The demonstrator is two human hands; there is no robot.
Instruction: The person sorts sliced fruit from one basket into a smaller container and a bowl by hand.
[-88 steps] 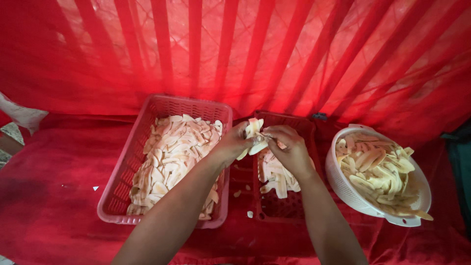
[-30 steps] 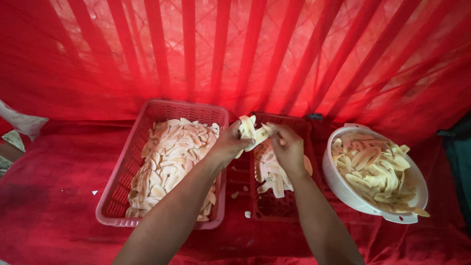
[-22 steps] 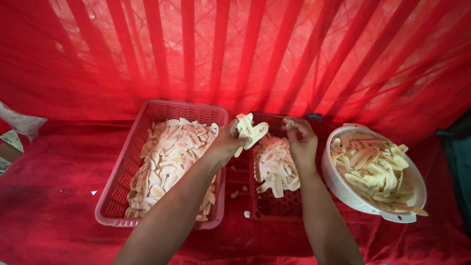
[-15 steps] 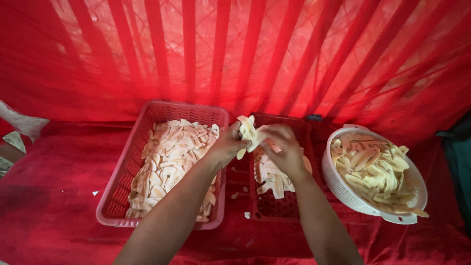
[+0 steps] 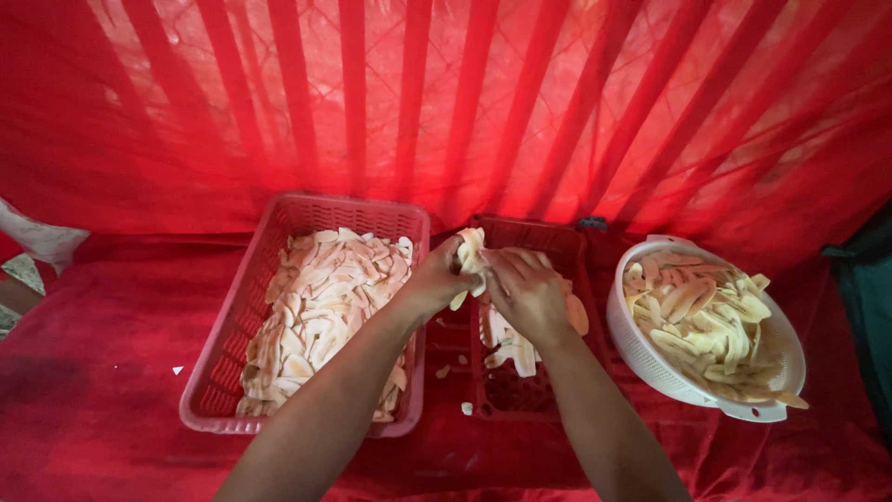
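Observation:
My left hand point(image 5: 435, 279) grips a small stack of pale long slices point(image 5: 470, 251) above the dark red crate point(image 5: 534, 390). My right hand point(image 5: 527, 293) rests against that stack, fingers curled over the slices. More slices point(image 5: 506, 349) lie in the crate beneath my hands. A pink basket point(image 5: 228, 372) on the left holds a wide layer of the same pale slices point(image 5: 321, 307). On the right a white colander bowl point(image 5: 650, 363) is heaped with yellowish slices point(image 5: 701, 321).
Everything sits on a red cloth point(image 5: 93, 353). A red netted curtain point(image 5: 465, 102) hangs close behind the containers. A few crumbs point(image 5: 465, 407) lie between the basket and the crate. A pale cloth scrap point(image 5: 42, 242) shows at the far left.
My right hand reached toward the crate's far side, then came back onto the stack held in my left hand. The containers have not moved.

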